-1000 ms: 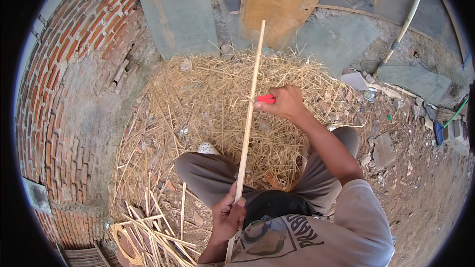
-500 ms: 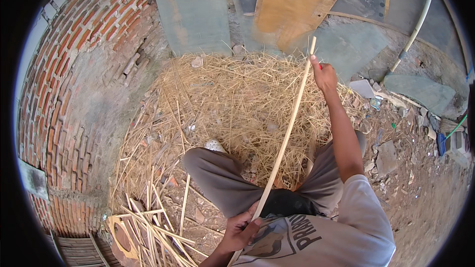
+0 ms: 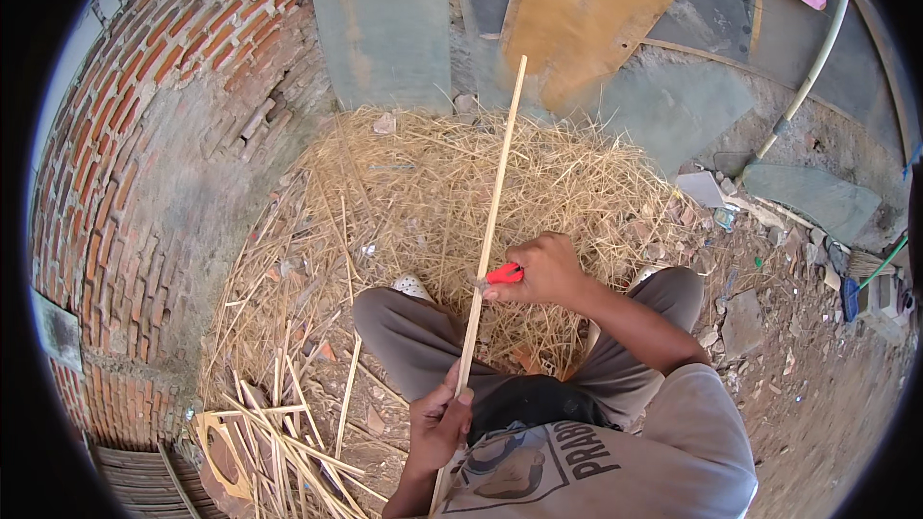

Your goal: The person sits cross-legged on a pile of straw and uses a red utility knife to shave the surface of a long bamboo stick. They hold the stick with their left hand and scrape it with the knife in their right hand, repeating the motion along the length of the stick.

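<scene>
Pale strip (image 3: 500, 175) touches red tool (image 3: 505, 274), far end free.

1. The view comes from the left one of two wide fisheye cameras worn side by side on the person's head.
2. It faces steeply down and forward, over the person's own shirt (image 3: 635, 452) and trousers (image 3: 409, 341) in the lower middle.
3. It is upright and unmirrored; the brick wall (image 3: 101, 221) curves along its left rim.
4. Both hands lie within arm's reach of the lens: the right hand (image 3: 546, 267) near the centre, the left hand (image 3: 439, 421) lower down.
5. The straw (image 3: 413, 192) spreads beyond them; the leaning orange-brown panel (image 3: 591, 10) stands farther off, at the top.
6. Black rounds off the corners.
</scene>
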{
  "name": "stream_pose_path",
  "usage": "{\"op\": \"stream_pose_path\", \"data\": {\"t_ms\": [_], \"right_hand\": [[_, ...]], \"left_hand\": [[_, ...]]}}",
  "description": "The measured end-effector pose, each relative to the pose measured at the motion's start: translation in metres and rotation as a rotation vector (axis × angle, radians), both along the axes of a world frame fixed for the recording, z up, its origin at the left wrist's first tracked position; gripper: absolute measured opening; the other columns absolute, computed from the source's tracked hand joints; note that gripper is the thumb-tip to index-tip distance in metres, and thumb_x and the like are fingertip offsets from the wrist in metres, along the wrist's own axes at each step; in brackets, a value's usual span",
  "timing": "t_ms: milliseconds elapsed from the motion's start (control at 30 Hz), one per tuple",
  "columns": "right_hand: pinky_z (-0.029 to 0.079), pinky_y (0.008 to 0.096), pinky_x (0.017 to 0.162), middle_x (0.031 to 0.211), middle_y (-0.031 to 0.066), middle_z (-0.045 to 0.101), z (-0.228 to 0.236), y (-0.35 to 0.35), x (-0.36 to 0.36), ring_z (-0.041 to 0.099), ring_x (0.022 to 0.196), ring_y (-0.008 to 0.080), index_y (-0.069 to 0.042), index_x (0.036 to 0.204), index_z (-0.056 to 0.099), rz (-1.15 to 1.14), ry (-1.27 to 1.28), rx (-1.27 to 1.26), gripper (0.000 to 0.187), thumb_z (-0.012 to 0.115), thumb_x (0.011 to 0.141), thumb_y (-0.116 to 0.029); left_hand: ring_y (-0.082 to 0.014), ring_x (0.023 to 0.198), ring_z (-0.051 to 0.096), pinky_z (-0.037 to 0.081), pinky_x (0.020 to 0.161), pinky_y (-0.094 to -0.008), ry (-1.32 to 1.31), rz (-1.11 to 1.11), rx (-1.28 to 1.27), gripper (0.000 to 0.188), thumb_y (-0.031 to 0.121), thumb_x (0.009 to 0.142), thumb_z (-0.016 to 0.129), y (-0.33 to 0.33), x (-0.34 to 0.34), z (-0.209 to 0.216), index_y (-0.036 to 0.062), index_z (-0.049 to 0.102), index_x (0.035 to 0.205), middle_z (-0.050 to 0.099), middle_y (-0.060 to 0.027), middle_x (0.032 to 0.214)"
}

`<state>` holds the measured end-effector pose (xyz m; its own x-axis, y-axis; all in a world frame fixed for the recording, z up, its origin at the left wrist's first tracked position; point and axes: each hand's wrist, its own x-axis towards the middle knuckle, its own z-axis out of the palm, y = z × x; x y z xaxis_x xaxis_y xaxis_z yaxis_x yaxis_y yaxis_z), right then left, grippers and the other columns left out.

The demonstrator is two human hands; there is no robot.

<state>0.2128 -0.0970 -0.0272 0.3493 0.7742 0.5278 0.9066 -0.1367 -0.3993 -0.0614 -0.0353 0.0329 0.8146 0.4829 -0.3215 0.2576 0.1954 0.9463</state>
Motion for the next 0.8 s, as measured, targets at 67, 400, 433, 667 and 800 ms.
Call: {"op": "stream_pose_path", "data": {"t_ms": [67, 400, 433, 667, 800], "right_hand": [[0.043, 0.0364, 0.043, 0.044, 0.0052, 0.052, -0.008, 0.0, 0.011, 0.054, 0.04, 0.0245, -0.011, 0.053, 0.06, -0.022, -0.018, 0.017, 0.068, 0.063, 0.065, -0.078], [0.039, 0.0352, 0.04, 0.04, 0.0045, 0.045, -0.023, 0.007, 0.034, 0.049, 0.036, 0.0219, -0.011, 0.05, 0.055, -0.107, -0.042, 0.097, 0.074, 0.059, 0.065, -0.083], [0.038, 0.0352, 0.04, 0.04, 0.0045, 0.045, -0.025, 0.008, 0.037, 0.048, 0.036, 0.0214, -0.01, 0.049, 0.054, -0.16, -0.011, 0.069, 0.074, 0.058, 0.067, -0.082], [0.043, 0.0334, 0.046, 0.048, 0.0003, 0.051, -0.029, -0.014, 0.144, 0.056, 0.05, 0.0162, -0.01, 0.056, 0.06, -0.713, 0.636, -0.221, 0.08, 0.038, 0.079, -0.084], [0.048, 0.0373, 0.051, 0.053, 0.0063, 0.057, -0.017, -0.017, 0.123, 0.061, 0.055, 0.0203, -0.01, 0.063, 0.064, -0.596, 0.566, -0.262, 0.079, 0.038, 0.08, -0.083]], "left_hand": [[-0.001, 0.044, 0.036, 0.031, 0.041, -0.0177, -0.012, -0.023, 0.002, 0.044, 0.012, 0.099, 0.051, -0.002, 0.004, 0.002, 0.0045, 0.044, 0.141, 0.046, 0.004, 0.057], [-0.001, 0.044, 0.036, 0.03, 0.041, -0.0179, -0.015, -0.019, -0.062, 0.045, 0.011, 0.099, 0.051, -0.001, 0.017, 0.003, 0.0036, 0.042, 0.142, 0.045, 0.0048, 0.057], [-0.0011, 0.044, 0.037, 0.03, 0.041, -0.0177, -0.014, -0.029, -0.079, 0.045, 0.011, 0.098, 0.052, -0.001, 0.016, 0.003, 0.0037, 0.042, 0.142, 0.045, 0.0048, 0.057], [-0.002, 0.044, 0.037, 0.031, 0.04, -0.0181, 0.053, -0.182, -0.112, 0.046, 0.008, 0.097, 0.054, -0.019, -0.007, 0.0, 0.0058, 0.043, 0.142, 0.045, 0.0039, 0.056], [-0.001, 0.049, 0.039, 0.033, 0.045, -0.0176, 0.018, -0.142, -0.085, 0.044, 0.009, 0.098, 0.053, -0.012, -0.011, -0.001, 0.0056, 0.045, 0.141, 0.046, 0.0051, 0.059]]}}
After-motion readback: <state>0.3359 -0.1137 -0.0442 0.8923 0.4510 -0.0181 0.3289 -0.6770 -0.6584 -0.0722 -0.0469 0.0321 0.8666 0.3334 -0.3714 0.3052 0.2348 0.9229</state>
